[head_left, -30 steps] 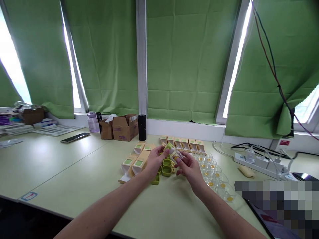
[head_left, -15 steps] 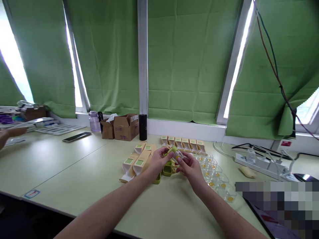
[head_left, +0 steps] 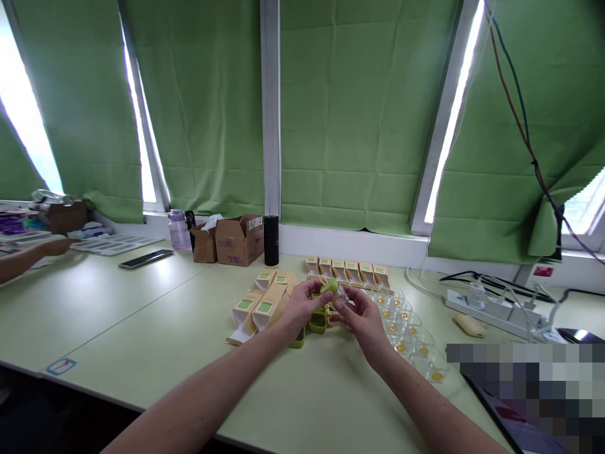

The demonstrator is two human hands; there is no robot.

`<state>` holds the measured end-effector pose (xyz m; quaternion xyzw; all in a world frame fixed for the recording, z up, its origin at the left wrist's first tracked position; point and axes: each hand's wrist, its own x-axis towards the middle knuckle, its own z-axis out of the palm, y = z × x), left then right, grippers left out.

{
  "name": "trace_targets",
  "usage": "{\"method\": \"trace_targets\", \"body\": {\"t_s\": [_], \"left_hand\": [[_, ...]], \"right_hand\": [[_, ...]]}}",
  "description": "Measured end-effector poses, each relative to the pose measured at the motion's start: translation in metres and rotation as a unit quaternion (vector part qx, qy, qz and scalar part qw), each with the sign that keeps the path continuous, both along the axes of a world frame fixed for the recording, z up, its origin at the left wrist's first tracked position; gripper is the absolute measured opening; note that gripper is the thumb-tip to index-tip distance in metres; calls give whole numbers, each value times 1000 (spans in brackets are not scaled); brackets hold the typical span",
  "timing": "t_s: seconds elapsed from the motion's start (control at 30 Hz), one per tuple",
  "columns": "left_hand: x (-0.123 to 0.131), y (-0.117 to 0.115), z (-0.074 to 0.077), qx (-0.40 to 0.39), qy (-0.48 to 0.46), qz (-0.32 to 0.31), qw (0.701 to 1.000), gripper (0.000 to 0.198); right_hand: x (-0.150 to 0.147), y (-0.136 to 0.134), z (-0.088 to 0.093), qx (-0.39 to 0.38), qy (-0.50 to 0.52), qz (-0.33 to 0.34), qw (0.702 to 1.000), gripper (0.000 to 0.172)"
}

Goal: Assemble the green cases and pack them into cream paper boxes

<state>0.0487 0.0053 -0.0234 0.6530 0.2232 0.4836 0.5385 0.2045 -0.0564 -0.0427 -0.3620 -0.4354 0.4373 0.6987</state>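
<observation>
The left hand (head_left: 305, 304) grips a small green case (head_left: 330, 287); the right hand (head_left: 363, 317) pinches a clear piece (head_left: 342, 294) just beside it, over the green containers (head_left: 318, 323). Compared with half a second ago, the case is turned, its smooth side showing more. Both pieces seem handled together; whether joined, one cannot tell.

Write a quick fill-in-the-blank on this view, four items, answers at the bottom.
1. The piece held in the left hand is coloured ____.
2. The clear containers on the table lie just to the ____ of the right hand.
3. The back row of cartons, beyond the hands, numbers ____.
4. The cardboard boxes stand to the ____ of the black cylinder.

Missing words: green; right; six; left.
</observation>
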Motion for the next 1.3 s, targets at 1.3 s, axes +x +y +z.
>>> {"method": "trace_targets", "body": {"t_s": [1.3], "left_hand": [[1,4,-9,148,72,67,984,40]], "right_hand": [[2,-3,5,36,27,13,999,52]]}}
